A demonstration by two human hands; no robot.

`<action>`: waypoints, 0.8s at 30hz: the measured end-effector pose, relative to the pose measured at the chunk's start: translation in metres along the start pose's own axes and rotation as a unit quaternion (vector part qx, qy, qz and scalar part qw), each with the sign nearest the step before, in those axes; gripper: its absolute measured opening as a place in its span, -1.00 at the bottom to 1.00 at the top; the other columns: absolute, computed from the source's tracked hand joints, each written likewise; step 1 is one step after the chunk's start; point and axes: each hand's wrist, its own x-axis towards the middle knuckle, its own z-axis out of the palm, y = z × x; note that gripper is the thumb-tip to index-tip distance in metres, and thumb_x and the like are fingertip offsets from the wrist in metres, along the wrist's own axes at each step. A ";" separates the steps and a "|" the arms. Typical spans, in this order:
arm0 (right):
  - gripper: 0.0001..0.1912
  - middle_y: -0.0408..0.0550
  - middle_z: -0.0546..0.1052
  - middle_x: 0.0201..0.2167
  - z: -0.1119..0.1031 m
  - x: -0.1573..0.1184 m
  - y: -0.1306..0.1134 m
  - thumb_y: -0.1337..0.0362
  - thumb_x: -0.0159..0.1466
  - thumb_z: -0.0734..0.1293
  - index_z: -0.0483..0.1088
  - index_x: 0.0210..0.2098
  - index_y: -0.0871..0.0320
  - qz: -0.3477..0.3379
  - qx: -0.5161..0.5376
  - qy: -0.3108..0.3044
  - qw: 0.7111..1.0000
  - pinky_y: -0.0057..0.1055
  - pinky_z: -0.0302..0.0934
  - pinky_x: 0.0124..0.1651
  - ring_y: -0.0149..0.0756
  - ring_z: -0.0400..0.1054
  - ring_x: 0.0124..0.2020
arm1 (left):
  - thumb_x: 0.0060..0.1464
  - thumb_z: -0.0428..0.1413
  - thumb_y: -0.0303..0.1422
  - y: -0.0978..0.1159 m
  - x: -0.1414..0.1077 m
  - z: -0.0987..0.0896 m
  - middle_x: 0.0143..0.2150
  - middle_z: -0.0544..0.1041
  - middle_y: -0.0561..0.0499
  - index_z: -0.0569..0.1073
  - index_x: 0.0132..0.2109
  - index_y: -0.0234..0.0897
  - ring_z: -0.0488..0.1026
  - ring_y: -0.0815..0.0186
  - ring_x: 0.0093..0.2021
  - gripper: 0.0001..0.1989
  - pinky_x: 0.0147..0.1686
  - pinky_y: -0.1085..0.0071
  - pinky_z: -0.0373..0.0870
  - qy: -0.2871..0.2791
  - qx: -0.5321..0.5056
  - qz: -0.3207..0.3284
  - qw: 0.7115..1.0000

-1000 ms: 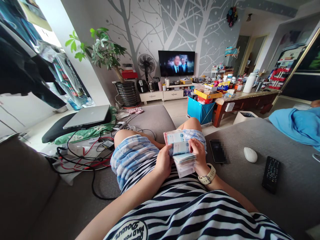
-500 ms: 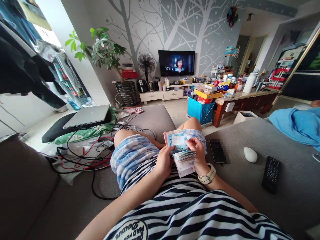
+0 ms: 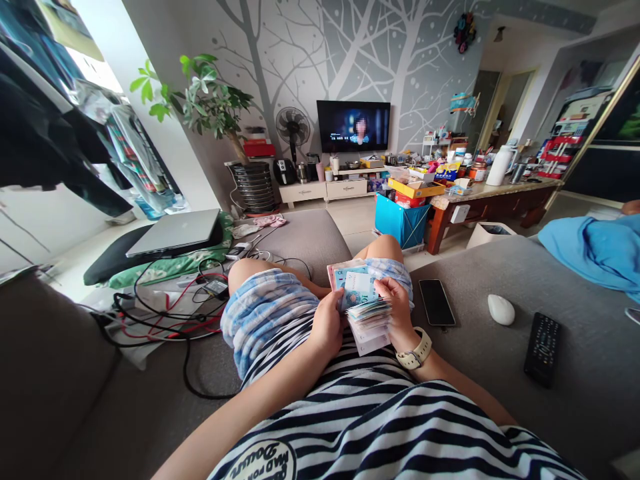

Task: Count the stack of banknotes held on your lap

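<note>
Over my lap, my left hand (image 3: 329,321) is closed on the lower left edge of a fan of blue and pink banknotes (image 3: 356,283). My right hand (image 3: 396,310) pinches the right side of a blue note at the top of that fan. The same hand holds a thick folded wad of banknotes (image 3: 369,320), whose lower end hangs toward my striped shirt. A pale watch sits on my right wrist. Some of the fingers are hidden behind the notes.
To the right on the grey sofa (image 3: 475,373) lie a black phone (image 3: 437,302), a white mouse (image 3: 501,309) and a black remote (image 3: 543,349). Tangled cables (image 3: 170,320) and a laptop (image 3: 175,233) are at the left. A cluttered table (image 3: 480,195) stands ahead.
The blue note between my hands has shifted slightly, with my right fingers a little further right. Both hands stay closed on the notes. The television picture differs.
</note>
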 end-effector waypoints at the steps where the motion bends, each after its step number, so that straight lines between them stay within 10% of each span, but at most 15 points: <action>1: -0.75 -0.23 0.26 -0.64 0.000 0.000 0.000 0.17 0.12 0.35 0.28 -0.59 0.12 0.002 0.005 -0.001 1.000 -0.41 0.06 -0.47 -0.40 0.10 -0.57 | -0.12 0.16 -0.33 0.000 0.000 0.000 -0.42 0.58 -0.06 0.51 -0.30 -0.36 0.52 0.20 -0.38 -0.79 -0.46 0.38 0.41 0.001 -0.001 -0.002 1.000; 24: -0.73 -0.20 0.28 -0.61 0.000 -0.001 -0.002 0.12 0.14 0.38 0.31 -0.55 0.13 -0.012 0.025 -0.015 1.000 -0.39 0.07 -0.46 -0.39 0.12 -0.55 | -0.11 0.15 -0.35 0.003 0.000 0.003 -0.37 0.60 -0.06 0.54 -0.26 -0.39 0.53 0.23 -0.38 -0.76 -0.40 0.37 0.45 -0.010 -0.005 0.000 1.000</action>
